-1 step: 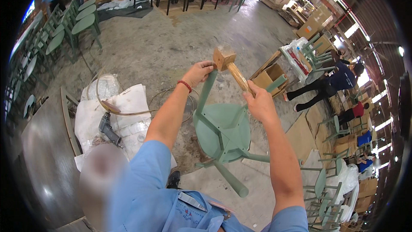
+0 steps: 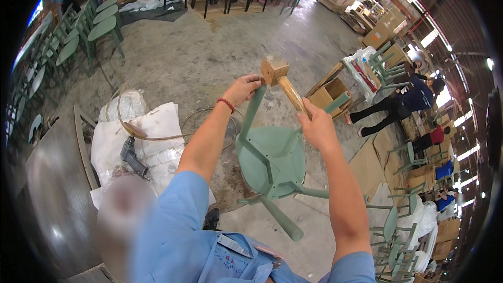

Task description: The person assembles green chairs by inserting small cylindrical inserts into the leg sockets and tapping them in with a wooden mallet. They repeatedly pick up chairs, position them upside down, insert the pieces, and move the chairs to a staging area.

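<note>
Head view: left hand (image 2: 242, 90), curled, hold unclear, perhaps steadies the eleven-o'clock chair leg (image 2: 252, 110); right hand (image 2: 318, 127), at two, encircles the mallet handle (image 2: 291, 94)

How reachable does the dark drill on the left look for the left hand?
Probably yes: nothing covers the dark drill, but the left hand is at the top of the green chair leg and would have to come away first.

One left hand (image 2: 242, 89), 12 o'clock; one right hand (image 2: 317, 126), 3. One mallet (image 2: 275, 71), 1. One upturned chair (image 2: 271, 161), 5. One bracelet (image 2: 227, 104), between 10 and 11. One drill (image 2: 134, 158), between 8 and 9. Row chairs (image 2: 104, 29), 10: too overlapped to count.
</note>
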Motion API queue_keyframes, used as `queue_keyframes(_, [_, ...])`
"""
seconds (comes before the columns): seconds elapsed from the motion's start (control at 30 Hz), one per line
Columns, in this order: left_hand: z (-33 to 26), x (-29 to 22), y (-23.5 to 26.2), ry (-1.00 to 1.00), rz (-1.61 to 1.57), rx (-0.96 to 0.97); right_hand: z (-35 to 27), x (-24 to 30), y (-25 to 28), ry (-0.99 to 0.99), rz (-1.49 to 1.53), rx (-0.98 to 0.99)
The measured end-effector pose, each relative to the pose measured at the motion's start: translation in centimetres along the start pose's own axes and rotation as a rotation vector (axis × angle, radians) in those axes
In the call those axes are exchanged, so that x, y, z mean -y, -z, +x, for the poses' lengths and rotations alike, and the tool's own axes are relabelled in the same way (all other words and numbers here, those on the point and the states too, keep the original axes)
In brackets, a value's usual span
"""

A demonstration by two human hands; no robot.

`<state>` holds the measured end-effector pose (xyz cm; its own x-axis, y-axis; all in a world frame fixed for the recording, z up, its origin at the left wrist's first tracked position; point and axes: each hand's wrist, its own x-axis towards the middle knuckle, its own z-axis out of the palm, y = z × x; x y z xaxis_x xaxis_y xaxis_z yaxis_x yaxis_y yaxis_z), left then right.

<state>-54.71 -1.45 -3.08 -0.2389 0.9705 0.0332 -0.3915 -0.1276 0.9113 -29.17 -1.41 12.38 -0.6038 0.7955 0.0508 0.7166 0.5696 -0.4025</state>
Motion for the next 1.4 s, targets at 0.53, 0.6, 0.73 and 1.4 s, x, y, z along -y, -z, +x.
queue_keyframes(0.53, [0.2, 3.2, -3.1, -0.049, 0.637, -0.179, 0.1, -3.1, -1.2, 0.063, 0.237, -0.174])
queue_keyframes(0.6, [0.1, 2.4, -2.8, -0.069, 0.662, -0.152, -1.3, -7.7, -2.5, -0.088, 0.107, 0.053])
queue_keyframes(0.73, [-1.7, 3.1, 0.7, -0.278, 0.725, -0.401, -7.1, -9.0, 1.4, -0.353, 0.453, 0.075])
queue_keyframes(1.4, [-36.8, 2.0, -33.5, 0.055, 0.419, 0.159, -37.9, -9.2, 0.7, -0.104, 0.877, -0.352])
